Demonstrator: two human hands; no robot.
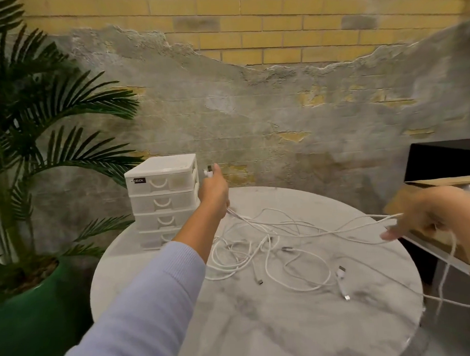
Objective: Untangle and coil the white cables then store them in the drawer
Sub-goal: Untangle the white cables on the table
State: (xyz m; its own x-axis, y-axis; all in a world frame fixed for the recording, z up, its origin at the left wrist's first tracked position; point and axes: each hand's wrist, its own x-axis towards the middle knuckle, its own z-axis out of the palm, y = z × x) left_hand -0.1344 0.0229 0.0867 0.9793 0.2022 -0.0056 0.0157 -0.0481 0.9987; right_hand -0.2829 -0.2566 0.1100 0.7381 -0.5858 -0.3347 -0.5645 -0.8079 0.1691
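Observation:
Several white cables (pixel 261 253) lie tangled on a round marble table (pixel 262 324), their plugs scattered near the middle. My left hand (pixel 214 191) is raised above the table beside a white drawer unit (pixel 163 199) and grips one cable near its plug end, which sticks up past my fingers. That cable stretches across to my right hand (pixel 429 217), which holds it at the table's right edge. More cable hangs down from my right hand past the table edge. All the drawers look closed.
A palm plant (pixel 37 119) in a green pot (pixel 32 321) stands left of the table. A black cabinet (pixel 446 163) and a cardboard box (pixel 428 196) sit at the right, close behind my right hand. A brick and plaster wall runs behind.

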